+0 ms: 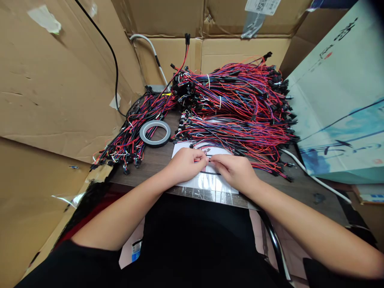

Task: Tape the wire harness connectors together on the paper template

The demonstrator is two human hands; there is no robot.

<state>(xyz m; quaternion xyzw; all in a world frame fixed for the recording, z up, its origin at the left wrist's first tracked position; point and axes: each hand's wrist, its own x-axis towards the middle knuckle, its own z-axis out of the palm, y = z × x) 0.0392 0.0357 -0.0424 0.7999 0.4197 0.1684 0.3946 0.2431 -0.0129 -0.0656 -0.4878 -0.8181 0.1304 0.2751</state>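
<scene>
Hands pinching thin wires | wire pile behind | tape roll left

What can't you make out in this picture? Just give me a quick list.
All in the head view:
- What exactly the left hand and right hand pinch: too small, covered by fingers.
- Most of the white sheet's content: hidden by hands and wires, washed out by glare.
- The label's print: too small, cut off by the top edge.
- Where the black cable starts: beyond the top edge.
</scene>
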